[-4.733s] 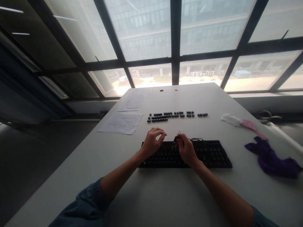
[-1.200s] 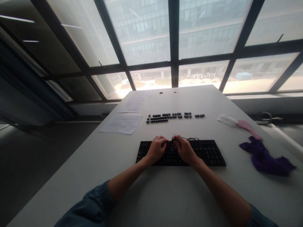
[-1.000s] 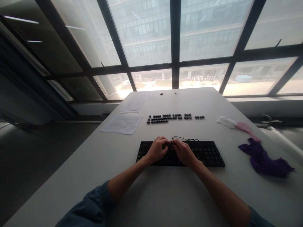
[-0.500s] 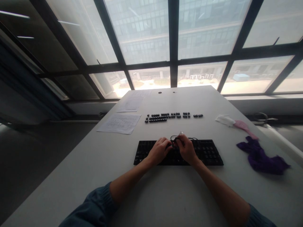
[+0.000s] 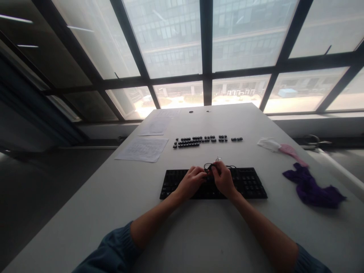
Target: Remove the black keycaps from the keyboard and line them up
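A black keyboard (image 5: pixel 251 184) lies flat on the white table, its middle partly covered by both hands. My left hand (image 5: pixel 191 181) is over its left-centre part, fingers closed in a pinch; anything between the fingertips is hidden. Close beside it, my right hand (image 5: pixel 224 179) is closed around a small dark tool with a thin wire end (image 5: pixel 218 159) sticking up, which looks like a keycap puller. The fingertips of both hands nearly meet. Behind the keyboard shows a looped black cable (image 5: pixel 231 166). Farther back, several loose black keycaps (image 5: pixel 189 144) stand in rows.
Printed paper sheets (image 5: pixel 142 149) lie at the left of the white table (image 5: pixel 127 212). To the right are a white cloth or wrapper (image 5: pixel 268 144), a pink brush-like item (image 5: pixel 290 149) and a crumpled purple cloth (image 5: pixel 314 189). Large windows (image 5: pixel 170 38) rise beyond the far edge.
The view has shifted very slightly. My left fingertips have moved a little against the tool in my right hand; the keyboard and loose keycaps stay in place.
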A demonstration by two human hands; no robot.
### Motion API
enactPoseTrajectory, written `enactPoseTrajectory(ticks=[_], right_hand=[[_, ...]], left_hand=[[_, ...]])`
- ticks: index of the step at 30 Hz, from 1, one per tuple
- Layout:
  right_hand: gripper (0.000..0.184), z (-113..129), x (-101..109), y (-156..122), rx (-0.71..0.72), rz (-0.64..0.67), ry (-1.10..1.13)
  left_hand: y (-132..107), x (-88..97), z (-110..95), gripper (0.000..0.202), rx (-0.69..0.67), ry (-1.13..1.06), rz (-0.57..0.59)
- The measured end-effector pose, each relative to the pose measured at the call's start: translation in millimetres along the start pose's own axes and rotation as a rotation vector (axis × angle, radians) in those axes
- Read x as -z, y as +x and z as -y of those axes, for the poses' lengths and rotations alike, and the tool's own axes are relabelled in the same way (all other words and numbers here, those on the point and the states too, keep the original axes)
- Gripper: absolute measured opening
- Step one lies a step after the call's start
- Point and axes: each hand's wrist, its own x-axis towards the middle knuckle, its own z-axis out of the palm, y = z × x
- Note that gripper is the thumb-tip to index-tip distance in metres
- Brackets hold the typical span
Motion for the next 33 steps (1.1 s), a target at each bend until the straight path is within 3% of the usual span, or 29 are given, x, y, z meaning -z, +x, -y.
enactPoseTrajectory(ticks=[3,6,9,12,16,20,26,33], right_hand=[[0.017,-2,-1,1,-0.033,-0.035,0.043],[0.019,-3,-1,2,-0.056,-0.049,0.07],[0.02,-2,-1,3,-0.069,-0.046,0.099],[0.02,-2,-1,4,-0.084,-0.05,0.119],[0.018,-4,-1,5,-0.098,-0.039,0.132],[0.015,-5,-1,5,-0.098,-0.032,0.127],[0.013,-6,-1,5,-0.102,-0.02,0.115],[0.011,-8,-2,5,-0.104,-0.008,0.097]], left_hand=[[4,8.0,-3,0.013,0.071,-0.121,-0.063],[18,19.4,5,0.024,0.247,-0.342,-0.154],[45,28.3,27,0.025,0.392,-0.471,-0.227],[80,31.8,56,0.022,0.452,-0.477,-0.271],[124,26.9,90,0.02,0.423,-0.328,-0.257],[151,13.6,116,0.024,0.308,-0.051,-0.174],[160,-4.6,139,0.045,0.235,0.235,-0.032],[158,-9.3,151,0.049,0.214,0.262,0.033]])
